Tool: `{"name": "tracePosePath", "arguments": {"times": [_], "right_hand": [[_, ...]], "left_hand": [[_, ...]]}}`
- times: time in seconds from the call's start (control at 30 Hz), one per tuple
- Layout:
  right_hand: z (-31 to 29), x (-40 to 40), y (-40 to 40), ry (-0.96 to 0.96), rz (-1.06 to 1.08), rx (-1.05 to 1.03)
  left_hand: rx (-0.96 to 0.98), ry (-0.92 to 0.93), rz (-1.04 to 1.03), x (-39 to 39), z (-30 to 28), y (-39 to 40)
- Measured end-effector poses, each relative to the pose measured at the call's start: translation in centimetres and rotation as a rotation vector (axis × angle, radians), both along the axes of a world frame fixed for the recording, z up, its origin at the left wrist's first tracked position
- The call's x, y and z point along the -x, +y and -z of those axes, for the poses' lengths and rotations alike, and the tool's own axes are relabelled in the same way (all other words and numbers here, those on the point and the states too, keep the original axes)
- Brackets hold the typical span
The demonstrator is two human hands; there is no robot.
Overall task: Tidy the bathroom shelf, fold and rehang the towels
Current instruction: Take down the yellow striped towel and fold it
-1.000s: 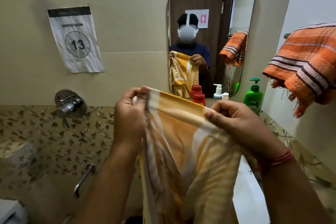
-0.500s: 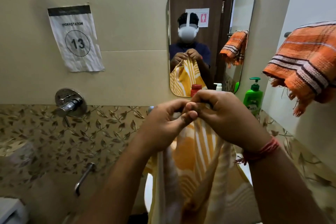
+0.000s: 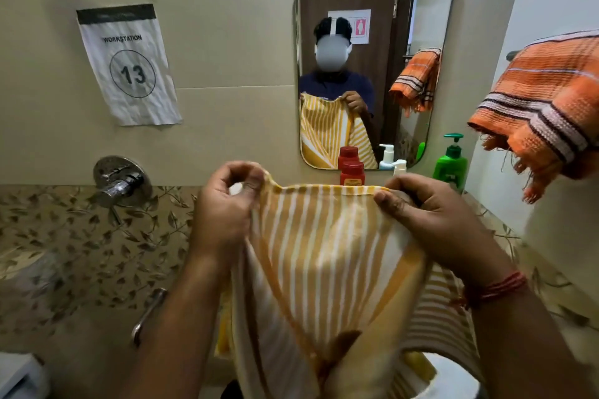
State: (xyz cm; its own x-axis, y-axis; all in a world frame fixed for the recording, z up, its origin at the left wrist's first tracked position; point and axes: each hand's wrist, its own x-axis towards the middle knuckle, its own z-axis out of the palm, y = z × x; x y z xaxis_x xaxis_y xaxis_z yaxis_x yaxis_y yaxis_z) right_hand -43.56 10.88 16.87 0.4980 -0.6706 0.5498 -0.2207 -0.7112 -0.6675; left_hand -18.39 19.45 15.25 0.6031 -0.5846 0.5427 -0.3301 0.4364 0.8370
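Both my hands pinch the top hem of the yellow striped towel (image 3: 327, 256), holding it spread in front of the mirror (image 3: 376, 58).

My left hand (image 3: 223, 214) has thumb and curled fingers nipped on the hem's left corner; my right hand (image 3: 434, 220) curls round the right corner, thumb on the front face. The cloth hangs below the mirror, its lower part bunched and uneven. To fold it well, I judge I should keep the hem taut and level, shake the bunching out, then bring corner to corner. Right of the mirror, the orange striped towel (image 3: 544, 107) hangs on its rail; a green pump bottle (image 3: 451, 162) and red-capped bottle (image 3: 351, 168) stand just beneath the mirror.
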Motion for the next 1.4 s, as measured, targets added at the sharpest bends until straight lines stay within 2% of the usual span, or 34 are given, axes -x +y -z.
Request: {"name": "tracePosePath", "arguments": {"times": [0.13, 0.23, 0.43, 0.53, 0.63, 0.77, 0.83, 0.9, 0.97, 1.07, 1.13, 1.27, 1.4], "right_hand": [[-0.8, -2.7, 1.2, 0.091, -0.094, 0.144], [-1.2, -4.0, 1.5, 0.090, -0.088, 0.277], [-0.5, -3.8, 0.7, 0.111, -0.092, 0.201], [0.1, -2.3, 0.1, 0.169, -0.038, 0.115], [0.5, -0.5, -0.7, 0.159, 0.061, 0.134], [0.6, 0.6, -1.1, 0.127, 0.254, 0.157], [0.5, 0.2, -0.7, 0.067, 0.333, 0.127], [0.3, -1.0, -0.1, 0.031, 0.327, 0.142], [-0.2, -2.6, 0.5, 0.069, 0.241, 0.191], [-0.8, -4.7, 0.9, 0.161, 0.123, 0.274], [-1.1, -5.5, 1.1, 0.168, 0.106, 0.320], [-0.5, -4.9, 0.6, 0.199, 0.178, 0.344], [0.3, -2.3, -0.8, 0.340, 0.231, 0.196]], "left_hand": [[-0.147, -0.308, 0.342, 3.3, -0.6, 0.3], [-0.172, -0.365, 0.462, 4.6, -0.6, 0.0], [-0.102, -0.368, 0.379, 4.3, -0.6, -0.3], [-0.012, -0.152, 0.254, 3.6, -0.9, -0.1], [0.097, 0.085, 0.113, 1.9, -1.0, -0.1], [0.154, 0.204, -0.082, -0.8, -0.6, -0.7], [0.150, 0.144, -0.148, -0.9, -0.5, -0.7], [0.098, -0.034, -0.118, 0.1, -0.6, -0.6], [-0.010, -0.227, 0.030, 1.4, -0.6, -0.6], [-0.180, -0.435, 0.358, 3.2, -0.7, -1.2], [-0.203, -0.545, 0.338, 3.9, -0.7, -1.5], [-0.097, -0.445, 0.147, 3.0, -0.7, -1.6], [-0.068, -0.225, 0.007, 1.3, -0.6, -1.4]]}}
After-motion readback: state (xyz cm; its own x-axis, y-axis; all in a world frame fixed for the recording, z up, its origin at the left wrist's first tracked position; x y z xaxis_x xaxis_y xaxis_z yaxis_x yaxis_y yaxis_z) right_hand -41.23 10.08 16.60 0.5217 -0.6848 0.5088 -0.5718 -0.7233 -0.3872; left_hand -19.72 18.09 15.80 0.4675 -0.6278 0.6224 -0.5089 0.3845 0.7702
